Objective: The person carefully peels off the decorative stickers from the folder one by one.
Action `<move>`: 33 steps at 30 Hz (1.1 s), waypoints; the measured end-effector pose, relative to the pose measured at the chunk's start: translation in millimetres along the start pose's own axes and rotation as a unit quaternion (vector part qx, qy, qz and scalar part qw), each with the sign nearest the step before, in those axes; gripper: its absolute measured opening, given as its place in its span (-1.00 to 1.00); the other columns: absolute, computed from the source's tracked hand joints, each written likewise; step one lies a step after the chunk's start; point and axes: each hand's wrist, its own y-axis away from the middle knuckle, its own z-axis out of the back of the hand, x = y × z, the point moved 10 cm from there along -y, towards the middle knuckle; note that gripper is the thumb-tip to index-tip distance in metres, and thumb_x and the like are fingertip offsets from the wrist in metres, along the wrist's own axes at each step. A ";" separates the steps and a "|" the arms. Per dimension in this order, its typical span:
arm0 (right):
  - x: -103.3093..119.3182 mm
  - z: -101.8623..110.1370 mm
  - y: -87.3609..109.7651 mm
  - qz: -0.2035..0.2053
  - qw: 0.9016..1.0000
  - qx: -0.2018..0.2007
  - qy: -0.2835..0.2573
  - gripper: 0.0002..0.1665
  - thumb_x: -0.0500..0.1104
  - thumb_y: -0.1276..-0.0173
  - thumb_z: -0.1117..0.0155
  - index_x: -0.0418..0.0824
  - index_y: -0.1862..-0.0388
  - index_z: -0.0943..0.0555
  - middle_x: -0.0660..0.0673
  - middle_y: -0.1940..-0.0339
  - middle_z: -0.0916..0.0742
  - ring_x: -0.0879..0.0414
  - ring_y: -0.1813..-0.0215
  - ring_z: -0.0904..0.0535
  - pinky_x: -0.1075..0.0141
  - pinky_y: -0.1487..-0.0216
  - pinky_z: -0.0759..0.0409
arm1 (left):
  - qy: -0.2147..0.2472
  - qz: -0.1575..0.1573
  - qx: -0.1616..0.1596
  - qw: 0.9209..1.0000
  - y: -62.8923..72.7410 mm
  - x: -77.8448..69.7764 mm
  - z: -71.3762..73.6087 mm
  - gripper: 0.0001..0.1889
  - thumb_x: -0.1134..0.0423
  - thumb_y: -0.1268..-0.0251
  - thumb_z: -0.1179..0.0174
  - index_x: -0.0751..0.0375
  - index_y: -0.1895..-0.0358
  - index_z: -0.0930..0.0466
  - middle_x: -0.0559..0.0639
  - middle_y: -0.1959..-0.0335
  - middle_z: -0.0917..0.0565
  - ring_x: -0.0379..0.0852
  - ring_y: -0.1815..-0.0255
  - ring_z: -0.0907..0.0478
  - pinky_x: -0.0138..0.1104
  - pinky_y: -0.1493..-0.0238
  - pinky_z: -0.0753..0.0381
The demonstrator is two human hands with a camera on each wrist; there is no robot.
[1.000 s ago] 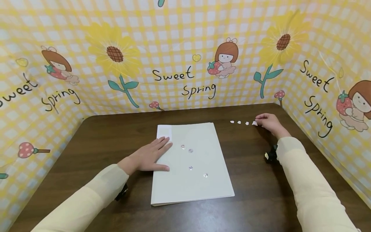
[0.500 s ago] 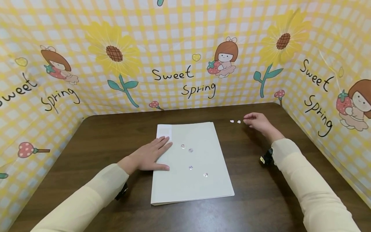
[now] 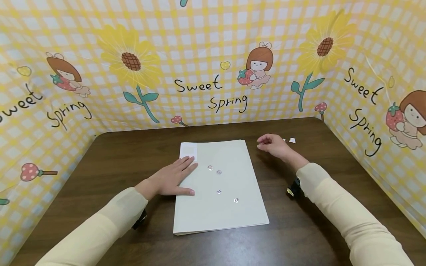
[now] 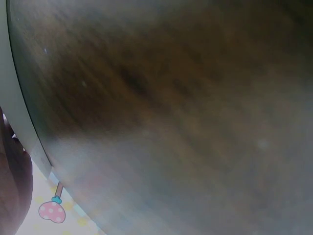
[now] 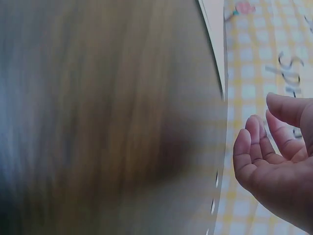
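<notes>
My left hand [image 3: 173,177] lies flat with spread fingers on the left side of a white folder [image 3: 226,214]. Four small shiny stickers, the lowest a sticker [image 3: 236,200] near the right edge, are scattered over its cover. My right hand [image 3: 273,146] hovers over the table just right of the folder's top corner. Its fingers [image 5: 242,149] are loosely bent, thumb apart, and nothing shows between them. Behind it are small white scraps, among them a scrap [image 3: 292,140] at the right end; the hand hides others. In the right wrist view several scraps [image 5: 212,205] line the table's edge.
The dark wooden table [image 3: 133,147] is bordered by a yellow checked cloth [image 3: 199,48] at the back and sides. A white label [image 3: 189,149] sits at the folder's top left. A dark wrist camera [image 3: 294,188] hangs under the right sleeve.
My right hand has moved left along the row of white scraps toward the folder, uncovering the scraps at the right end and covering those at the left. My left hand has stayed put.
</notes>
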 end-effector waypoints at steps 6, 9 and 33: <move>17.6 -28.4 0.8 0.023 0.999 0.027 -0.011 -0.64 -0.28 -0.42 -0.21 -0.46 -0.11 -0.49 -0.25 0.09 -0.59 -0.05 0.08 -0.49 0.07 0.03 -0.50 | 0.002 -0.001 0.000 1.000 -0.6 0.1 1.2 0.10 -0.60 -0.14 0.22 0.14 -0.57 0.08 0.16 -0.57 0.11 0.08 -0.56 0.22 -0.08 -0.45 0.04; 26.6 -43.5 1.0 0.031 0.999 0.040 -0.016 -0.66 -0.32 -0.40 -0.23 -0.47 -0.09 -0.51 -0.23 0.12 -0.60 -0.04 0.09 -0.49 0.13 0.05 -0.51 | 0.004 0.001 0.002 1.000 -0.4 0.3 1.6 0.10 -0.60 -0.14 0.21 0.14 -0.57 0.08 0.15 -0.57 0.11 0.07 -0.56 0.23 -0.08 -0.45 0.04; 68.4 -145.3 2.7 0.102 0.976 0.186 0.044 -0.69 -0.38 -0.20 -0.41 -0.37 0.08 -0.58 -0.14 0.21 -0.66 0.09 0.17 -0.54 0.35 0.10 -0.54 | 0.001 0.000 0.004 1.000 -1.0 0.7 -0.8 0.11 -0.61 -0.13 0.23 0.14 -0.57 0.08 0.16 -0.57 0.11 0.07 -0.56 0.23 -0.09 -0.46 0.06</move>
